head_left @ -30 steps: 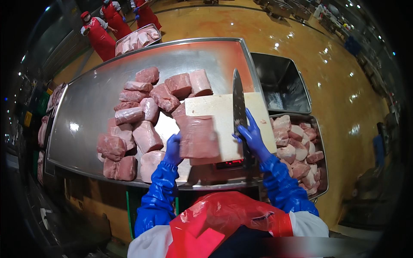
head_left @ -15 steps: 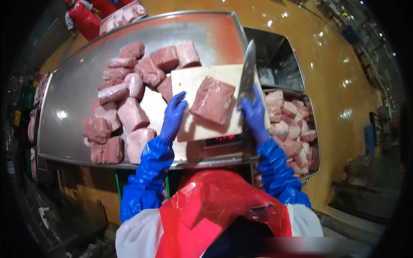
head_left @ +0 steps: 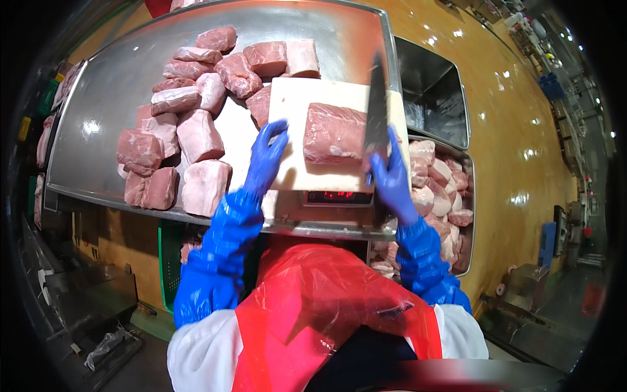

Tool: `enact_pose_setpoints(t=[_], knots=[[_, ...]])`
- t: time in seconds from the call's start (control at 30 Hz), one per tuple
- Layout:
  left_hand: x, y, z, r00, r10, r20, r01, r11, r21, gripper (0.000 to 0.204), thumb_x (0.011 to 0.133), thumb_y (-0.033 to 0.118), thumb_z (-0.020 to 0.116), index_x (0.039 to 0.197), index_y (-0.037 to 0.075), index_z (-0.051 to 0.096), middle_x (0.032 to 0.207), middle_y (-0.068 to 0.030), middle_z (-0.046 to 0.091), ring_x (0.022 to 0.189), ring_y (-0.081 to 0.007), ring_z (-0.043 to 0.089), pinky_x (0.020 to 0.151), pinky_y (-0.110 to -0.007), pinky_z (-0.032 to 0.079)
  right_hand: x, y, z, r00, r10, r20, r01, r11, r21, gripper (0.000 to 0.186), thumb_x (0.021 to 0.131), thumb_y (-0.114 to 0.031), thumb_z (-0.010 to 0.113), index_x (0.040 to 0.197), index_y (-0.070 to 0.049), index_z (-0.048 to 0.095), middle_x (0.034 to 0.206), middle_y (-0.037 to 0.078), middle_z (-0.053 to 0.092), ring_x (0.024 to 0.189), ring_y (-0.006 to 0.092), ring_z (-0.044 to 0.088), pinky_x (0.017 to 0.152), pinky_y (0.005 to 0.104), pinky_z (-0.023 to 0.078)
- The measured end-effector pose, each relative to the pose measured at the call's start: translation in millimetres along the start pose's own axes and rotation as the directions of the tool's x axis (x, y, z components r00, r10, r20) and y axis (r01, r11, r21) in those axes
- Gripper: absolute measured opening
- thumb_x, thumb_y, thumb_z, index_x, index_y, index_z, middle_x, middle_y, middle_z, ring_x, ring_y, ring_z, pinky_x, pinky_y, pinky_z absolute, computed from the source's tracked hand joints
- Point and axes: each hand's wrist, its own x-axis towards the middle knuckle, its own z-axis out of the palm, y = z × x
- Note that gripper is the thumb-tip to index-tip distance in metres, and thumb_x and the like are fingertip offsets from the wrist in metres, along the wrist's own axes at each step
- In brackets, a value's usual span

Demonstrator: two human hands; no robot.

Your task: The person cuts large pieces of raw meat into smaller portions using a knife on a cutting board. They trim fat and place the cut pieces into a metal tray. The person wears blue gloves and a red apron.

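A block of raw meat (head_left: 333, 134) lies on the white cutting board (head_left: 291, 104), its right end close beside the knife blade. My right hand (head_left: 393, 179), in a blue glove, grips a large knife (head_left: 377, 108); the wide blade points away from me, over the board's right part. My left hand (head_left: 266, 157), also gloved in blue, hovers by the board's left edge. Its fingers are slightly bent and apart, with nothing in them and a gap between them and the meat. Below the board's near edge shows a scale (head_left: 338, 196) with a red lit display.
Several meat blocks (head_left: 200, 134) cover the left half of the steel table (head_left: 98, 130). On the right stand a deep metal bin (head_left: 431, 91) and a metal tub (head_left: 465, 245) full of meat pieces. A green crate (head_left: 171, 268) is under the table's near edge.
The meat block has turned on the board and now lies more squarely, its long side across. The knife has swung more upright. My view has shifted, so the table appears higher.
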Motion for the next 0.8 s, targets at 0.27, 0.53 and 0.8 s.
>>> enact_pose_setpoints(t=[0.27, 0.53, 0.8], knots=[[-35.3, 29.3, 42.9, 0.963, 0.205, -0.175, -0.148, 0.945, 0.293, 0.021, 0.089, 0.014, 0.073, 0.105, 0.003, 0.067, 0.095, -0.0045, 0.065, 0.083, -0.0130, 0.062, 0.073, -0.028, 0.050, 14.0, -38.3, 65.0, 0.955, 0.255, 0.152, -0.282, 0.940, 0.193, 0.066, 0.097, -0.006, 0.055, 0.158, -0.006, 0.029, 0.104, 0.012, 0.066, 0.077, 0.0109, 0.061, 0.070, 0.0267, 0.052], [-40.3, 9.6, 53.6, 0.994, 0.026, -0.106, -0.010, 0.989, 0.146, 0.009, 0.089, 0.009, 0.070, 0.095, 0.003, 0.066, 0.082, -0.0055, 0.064, 0.074, -0.0115, 0.063, 0.068, -0.029, 0.052, 0.3, -12.3, 36.8, 0.997, -0.064, 0.048, 0.067, 0.995, -0.068, 0.067, 0.094, -0.006, 0.058, 0.156, 0.000, 0.031, 0.127, 0.011, 0.062, 0.097, 0.0145, 0.062, 0.084, 0.0300, 0.053], [-22.0, 8.9, 65.5, 0.940, 0.341, -0.007, -0.316, 0.879, 0.359, 0.008, 0.083, 0.006, 0.075, 0.089, 0.003, 0.068, 0.084, -0.0080, 0.064, 0.076, -0.0184, 0.065, 0.070, -0.032, 0.050, -50.0, -31.7, 30.7, 0.974, 0.097, 0.203, 0.041, 0.812, -0.582, 0.068, 0.095, -0.010, 0.055, 0.157, -0.014, 0.029, 0.097, 0.032, 0.065, 0.083, 0.0484, 0.065, 0.070, 0.0496, 0.052]])
